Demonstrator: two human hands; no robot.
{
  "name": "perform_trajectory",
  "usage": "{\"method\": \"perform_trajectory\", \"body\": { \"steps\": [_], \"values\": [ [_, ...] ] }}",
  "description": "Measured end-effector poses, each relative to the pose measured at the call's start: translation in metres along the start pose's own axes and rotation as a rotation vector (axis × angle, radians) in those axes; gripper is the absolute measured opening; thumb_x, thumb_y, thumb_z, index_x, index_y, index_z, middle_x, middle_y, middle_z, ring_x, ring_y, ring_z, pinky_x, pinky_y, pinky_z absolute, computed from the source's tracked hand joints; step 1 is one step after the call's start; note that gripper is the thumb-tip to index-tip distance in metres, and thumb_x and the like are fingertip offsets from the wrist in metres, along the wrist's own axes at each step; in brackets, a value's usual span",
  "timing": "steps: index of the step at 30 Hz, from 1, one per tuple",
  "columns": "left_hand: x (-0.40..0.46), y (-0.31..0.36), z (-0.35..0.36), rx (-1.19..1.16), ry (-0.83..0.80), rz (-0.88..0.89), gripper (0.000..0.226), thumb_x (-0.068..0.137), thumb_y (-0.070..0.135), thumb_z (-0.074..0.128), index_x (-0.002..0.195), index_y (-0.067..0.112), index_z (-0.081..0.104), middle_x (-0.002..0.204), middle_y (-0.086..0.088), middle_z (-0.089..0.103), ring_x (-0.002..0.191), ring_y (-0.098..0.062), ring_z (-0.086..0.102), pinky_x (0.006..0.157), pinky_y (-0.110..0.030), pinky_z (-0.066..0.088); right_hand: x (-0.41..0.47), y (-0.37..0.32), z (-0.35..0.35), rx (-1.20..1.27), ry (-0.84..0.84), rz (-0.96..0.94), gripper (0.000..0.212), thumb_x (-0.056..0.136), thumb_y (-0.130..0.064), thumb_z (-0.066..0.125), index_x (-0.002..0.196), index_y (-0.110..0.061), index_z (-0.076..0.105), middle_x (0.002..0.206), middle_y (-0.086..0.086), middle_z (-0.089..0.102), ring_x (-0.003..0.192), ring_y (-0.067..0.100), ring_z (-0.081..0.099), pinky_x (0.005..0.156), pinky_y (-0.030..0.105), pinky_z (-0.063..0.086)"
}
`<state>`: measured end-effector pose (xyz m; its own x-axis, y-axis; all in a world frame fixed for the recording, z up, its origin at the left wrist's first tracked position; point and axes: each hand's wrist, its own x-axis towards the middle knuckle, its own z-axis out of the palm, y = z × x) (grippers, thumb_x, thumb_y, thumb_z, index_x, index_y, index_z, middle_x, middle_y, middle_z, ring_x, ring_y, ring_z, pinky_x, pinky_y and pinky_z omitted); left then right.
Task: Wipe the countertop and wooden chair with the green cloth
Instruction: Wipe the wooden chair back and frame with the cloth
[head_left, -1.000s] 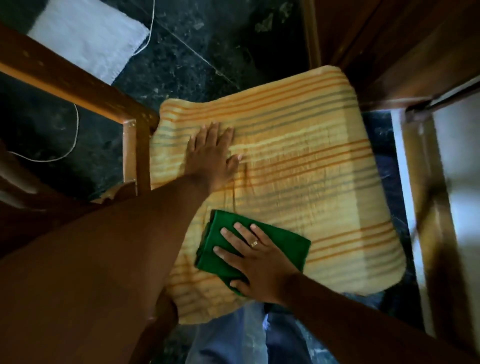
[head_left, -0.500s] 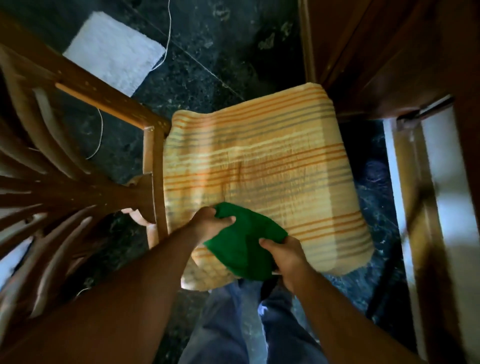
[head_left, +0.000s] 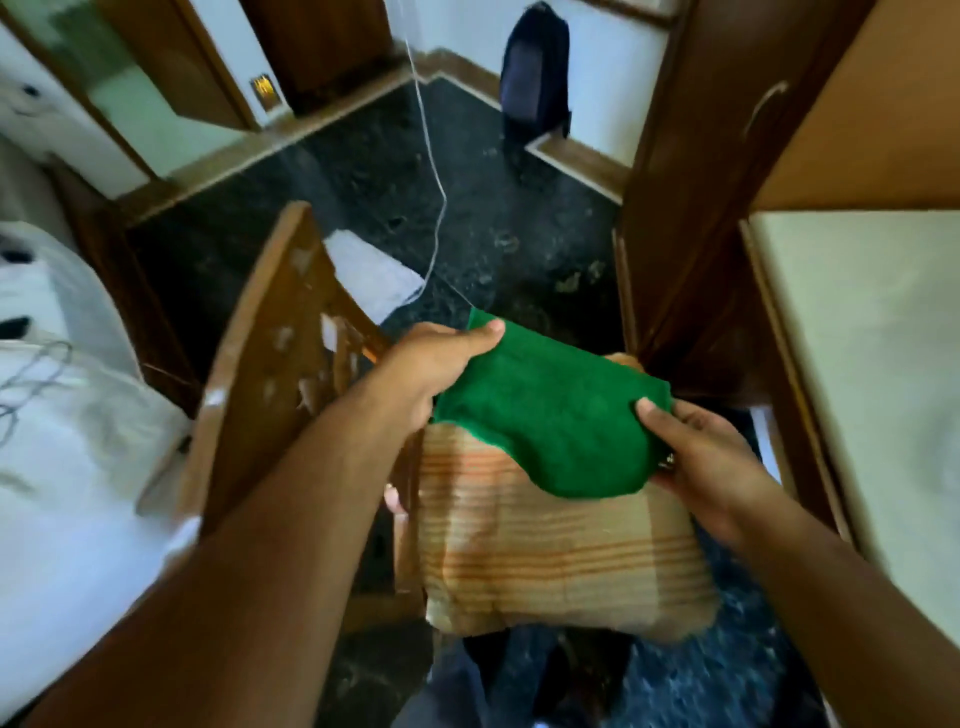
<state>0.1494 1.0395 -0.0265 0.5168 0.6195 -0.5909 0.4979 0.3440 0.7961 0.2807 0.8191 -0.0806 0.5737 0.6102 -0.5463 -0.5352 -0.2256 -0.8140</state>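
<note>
Both our hands hold the green cloth above the striped cushion on the wooden chair: our left hand pinches its far left corner, our right hand grips its near right edge. Stretched between them, the cloth's long axis runs from far left to near right, sagging toward us. The chair's backrest stands just left of our left hand, the nearer one, so we judge it leads any wipe there.
</note>
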Motion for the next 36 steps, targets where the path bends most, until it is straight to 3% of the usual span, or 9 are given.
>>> {"method": "perform_trajectory", "body": {
  "steps": [3, 8, 12, 15, 20, 24, 30, 32, 36],
  "values": [
    [-0.047, 0.031, -0.057, 0.13, 0.094, 0.047, 0.038, 0.087, 0.036, 0.075, 0.11, 0.006, 0.072, 0.104, -0.013, 0.077, 0.096, -0.028, 0.074, 0.091, -0.044, 0.057, -0.023, -0.021, 0.051, -0.026, -0.065, -0.059, 0.018, 0.096, -0.024, 0.06, 0.11, -0.016, 0.068, 0.105, 0.002, 0.077, 0.097, 0.016, 0.073, 0.081, 0.036, 0.056],
    [-0.105, 0.023, -0.174, 0.119, 0.157, 0.123, 0.034, 0.079, 0.038, 0.076, 0.101, 0.012, 0.074, 0.098, -0.009, 0.079, 0.091, -0.023, 0.076, 0.08, -0.036, 0.06, -0.043, -0.011, 0.161, -0.131, -0.145, -0.11, 0.018, 0.097, -0.019, 0.059, 0.113, -0.012, 0.064, 0.104, 0.005, 0.075, 0.092, 0.019, 0.073, 0.068, 0.03, 0.061],
    [-0.115, -0.027, -0.256, 0.057, 0.135, 0.029, 0.054, 0.072, 0.04, 0.073, 0.115, 0.007, 0.07, 0.111, -0.015, 0.076, 0.108, -0.033, 0.07, 0.104, -0.053, 0.049, -0.048, 0.033, 0.245, -0.346, -0.139, -0.111, 0.023, 0.097, -0.016, 0.06, 0.12, -0.012, 0.059, 0.115, 0.011, 0.071, 0.097, 0.022, 0.07, 0.084, 0.046, 0.059],
    [-0.109, -0.07, -0.292, 0.003, 0.094, -0.09, 0.041, 0.084, 0.034, 0.067, 0.117, 0.01, 0.068, 0.114, -0.012, 0.076, 0.103, -0.028, 0.073, 0.094, -0.046, 0.053, -0.054, 0.065, 0.288, -0.705, -0.072, -0.189, 0.047, 0.098, -0.023, 0.056, 0.141, -0.01, 0.044, 0.133, 0.01, 0.062, 0.11, 0.024, 0.064, 0.088, 0.033, 0.051],
    [-0.076, -0.091, -0.315, 0.179, -0.049, -0.158, 0.03, 0.095, 0.036, 0.062, 0.12, 0.019, 0.065, 0.114, -0.006, 0.076, 0.098, -0.023, 0.075, 0.074, -0.03, 0.057, -0.08, 0.08, 0.329, -0.974, 0.15, -0.369, 0.069, 0.1, -0.043, 0.039, 0.156, -0.011, 0.013, 0.164, 0.013, 0.015, 0.147, 0.03, 0.023, 0.115, 0.038, 0.025],
    [-0.034, -0.061, -0.303, 0.597, 0.078, 0.058, 0.061, 0.091, 0.047, 0.066, 0.14, 0.015, 0.049, 0.123, -0.003, 0.064, 0.107, -0.023, 0.063, 0.086, -0.033, 0.049, -0.102, 0.073, 0.349, -1.313, 0.128, -0.509, 0.079, 0.095, -0.06, 0.026, 0.156, -0.021, -0.004, 0.166, 0.007, -0.008, 0.152, 0.028, -0.008, 0.123, 0.045, 0.008],
    [0.016, -0.006, -0.212, 0.932, 0.066, 0.792, 0.074, 0.099, 0.049, 0.045, 0.158, 0.014, 0.016, 0.165, -0.017, 0.019, 0.153, -0.035, 0.015, 0.119, -0.046, 0.02, -0.089, 0.077, 0.364, -1.337, 0.041, -0.397, 0.076, 0.097, -0.048, 0.037, 0.156, -0.024, -0.004, 0.162, 0.019, 0.018, 0.147, 0.037, 0.023, 0.114, 0.045, 0.029],
    [0.029, -0.009, -0.197, 1.256, 0.048, 0.857, 0.077, 0.102, 0.05, 0.037, 0.16, 0.013, 0.002, 0.168, -0.017, -0.003, 0.155, -0.033, -0.007, 0.123, -0.048, -0.001, -0.079, 0.077, 0.37, -1.281, 0.036, -0.396, 0.081, 0.095, -0.047, 0.043, 0.156, -0.018, -0.002, 0.155, 0.021, 0.033, 0.137, 0.037, 0.04, 0.107, 0.046, 0.041],
    [0.047, -0.01, -0.195, 1.502, -0.008, 0.856, 0.073, 0.103, 0.053, 0.025, 0.159, 0.016, -0.003, 0.168, -0.016, -0.003, 0.155, -0.032, -0.007, 0.124, -0.052, -0.003, -0.077, 0.08, 0.374, -1.215, 0.037, -0.42, 0.086, 0.095, -0.043, 0.05, 0.155, -0.014, -0.004, 0.15, 0.017, 0.042, 0.122, 0.031, 0.056, 0.094, 0.045, 0.052]
  ]
}}
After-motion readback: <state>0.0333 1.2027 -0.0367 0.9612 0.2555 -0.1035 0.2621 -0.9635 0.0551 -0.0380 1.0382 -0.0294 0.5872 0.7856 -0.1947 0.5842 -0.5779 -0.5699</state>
